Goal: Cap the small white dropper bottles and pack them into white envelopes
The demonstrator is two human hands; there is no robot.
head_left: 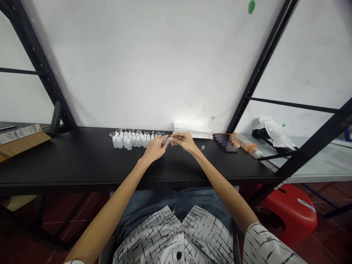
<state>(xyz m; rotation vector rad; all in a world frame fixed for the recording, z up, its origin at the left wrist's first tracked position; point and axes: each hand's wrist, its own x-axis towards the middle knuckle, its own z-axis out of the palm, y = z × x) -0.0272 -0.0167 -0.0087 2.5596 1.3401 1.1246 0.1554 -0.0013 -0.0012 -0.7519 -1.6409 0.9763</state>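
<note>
Both of my hands meet over the back of a black table. My left hand is closed around a small translucent bottle, and my right hand pinches the same bottle at its tip end. Just left of my hands stands a cluster of several small white dropper bottles with looped caps behind them. A small white cap piece lies on the table right of my right wrist.
A stack of white sheets lies against the wall behind my hands. An orange-capped bottle lies at the right. A cardboard box is at far left, a red stool below right. Black shelf posts frame the table.
</note>
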